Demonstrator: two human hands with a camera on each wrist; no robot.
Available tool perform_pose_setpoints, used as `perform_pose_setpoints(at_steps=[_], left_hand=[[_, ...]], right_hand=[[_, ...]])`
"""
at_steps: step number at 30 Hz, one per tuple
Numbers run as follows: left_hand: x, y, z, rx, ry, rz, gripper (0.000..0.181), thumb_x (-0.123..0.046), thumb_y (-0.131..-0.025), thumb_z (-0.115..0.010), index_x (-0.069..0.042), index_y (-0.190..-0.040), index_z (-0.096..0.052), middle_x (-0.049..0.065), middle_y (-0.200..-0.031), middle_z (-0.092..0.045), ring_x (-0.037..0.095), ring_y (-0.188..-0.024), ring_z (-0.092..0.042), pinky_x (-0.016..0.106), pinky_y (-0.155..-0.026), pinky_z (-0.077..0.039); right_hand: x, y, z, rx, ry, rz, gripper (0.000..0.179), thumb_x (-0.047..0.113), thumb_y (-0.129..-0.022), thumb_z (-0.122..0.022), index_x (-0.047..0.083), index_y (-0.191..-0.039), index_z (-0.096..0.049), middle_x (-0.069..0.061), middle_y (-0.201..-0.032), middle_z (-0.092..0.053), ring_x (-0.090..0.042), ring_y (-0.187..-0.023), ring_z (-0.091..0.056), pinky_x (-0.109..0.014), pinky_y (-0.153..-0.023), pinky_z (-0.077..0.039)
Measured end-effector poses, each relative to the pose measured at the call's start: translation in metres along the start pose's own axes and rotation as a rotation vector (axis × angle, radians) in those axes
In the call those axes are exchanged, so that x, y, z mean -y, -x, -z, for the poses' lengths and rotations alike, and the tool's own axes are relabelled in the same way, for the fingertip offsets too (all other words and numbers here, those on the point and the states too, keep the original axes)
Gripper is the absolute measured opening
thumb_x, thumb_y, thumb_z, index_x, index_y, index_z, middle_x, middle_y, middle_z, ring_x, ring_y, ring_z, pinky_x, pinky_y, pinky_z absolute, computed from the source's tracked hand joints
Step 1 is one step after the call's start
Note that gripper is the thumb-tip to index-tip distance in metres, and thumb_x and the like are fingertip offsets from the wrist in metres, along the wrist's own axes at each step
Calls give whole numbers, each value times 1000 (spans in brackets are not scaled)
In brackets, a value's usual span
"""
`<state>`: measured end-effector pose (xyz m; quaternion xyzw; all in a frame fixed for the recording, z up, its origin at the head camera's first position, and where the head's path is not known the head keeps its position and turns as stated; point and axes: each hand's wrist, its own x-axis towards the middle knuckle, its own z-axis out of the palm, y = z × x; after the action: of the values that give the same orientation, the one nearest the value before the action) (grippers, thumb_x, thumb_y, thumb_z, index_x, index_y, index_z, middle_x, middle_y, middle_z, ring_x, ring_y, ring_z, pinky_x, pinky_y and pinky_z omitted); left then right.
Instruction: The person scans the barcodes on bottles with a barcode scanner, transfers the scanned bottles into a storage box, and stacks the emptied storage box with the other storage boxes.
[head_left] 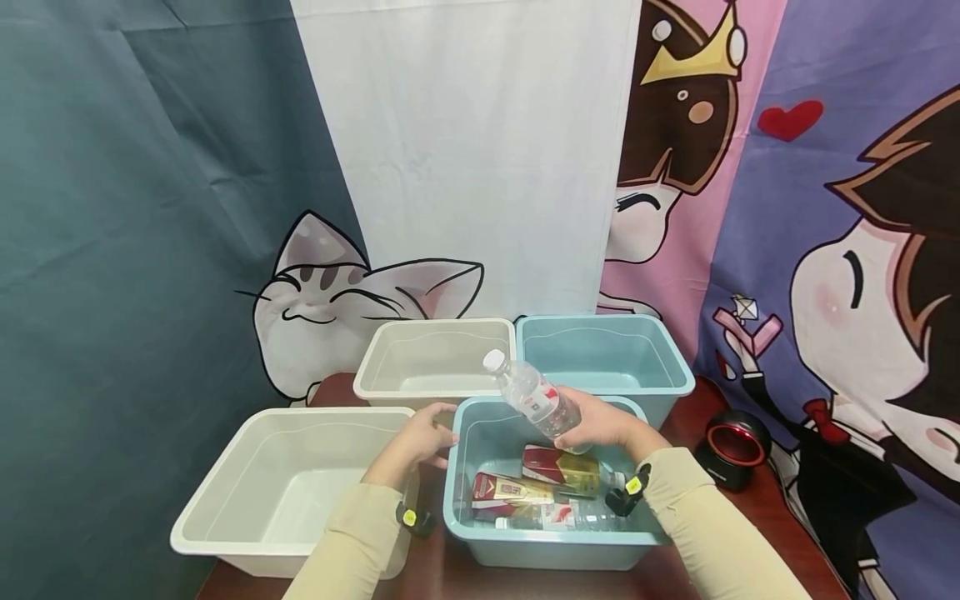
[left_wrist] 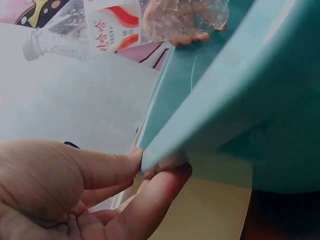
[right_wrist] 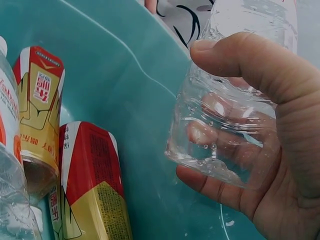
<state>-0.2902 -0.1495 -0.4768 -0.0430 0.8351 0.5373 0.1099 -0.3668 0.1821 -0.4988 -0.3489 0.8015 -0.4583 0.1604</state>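
My right hand (head_left: 602, 419) grips a clear plastic bottle (head_left: 534, 395) with a white cap and a red-and-white label. The bottle tilts, cap up and to the left, above the front blue bin (head_left: 556, 537). In the right wrist view the thumb and fingers wrap round the bottle's lower end (right_wrist: 220, 135). My left hand (head_left: 418, 437) pinches the left rim of that bin between thumb and fingers, as the left wrist view shows. Inside the bin lie a red-and-gold carton (right_wrist: 95, 185), another red-and-gold pack (right_wrist: 40, 110) and a second clear bottle (head_left: 558, 516).
A cream bin (head_left: 247, 546) stands to the left. Behind are another cream bin (head_left: 431, 394) and another blue bin (head_left: 603, 388). A black round device with a red ring (head_left: 735, 446) sits at the table's right side. Printed cloth (head_left: 480, 150) hangs behind.
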Motion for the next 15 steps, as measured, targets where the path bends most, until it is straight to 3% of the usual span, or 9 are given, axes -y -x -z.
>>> perform_pose_setpoints(at_steps=[8, 12, 15], left_hand=[[-8, 5, -5, -40, -102, -43, 58, 5, -89, -66, 1, -144, -48, 15, -89, -68, 23, -73, -69, 35, -55, -62], [-14, 5, -6, -67, -169, -58, 58, 5, -88, -68, 0, -142, -50, 14, -92, -64, 23, -76, -67, 36, -59, -62], [-22, 5, -8, -113, -276, -85, 59, 1, -85, -73, -1, -140, -53, 15, -98, -64, 27, -84, -66, 41, -69, -62]], right_hand=[[-1, 2, 1, -25, -42, 15, 78, 16, -75, -86, 12, -143, -48, -7, -127, -64, -27, -114, -61, -48, -101, -48], [-3, 2, 1, -38, -31, 19, 77, 14, -76, -85, 11, -143, -47, -8, -127, -64, -26, -114, -61, -48, -101, -49], [-3, 2, 2, -55, -21, 10, 76, 14, -76, -85, 12, -142, -48, -8, -127, -64, -26, -114, -61, -49, -101, -48]])
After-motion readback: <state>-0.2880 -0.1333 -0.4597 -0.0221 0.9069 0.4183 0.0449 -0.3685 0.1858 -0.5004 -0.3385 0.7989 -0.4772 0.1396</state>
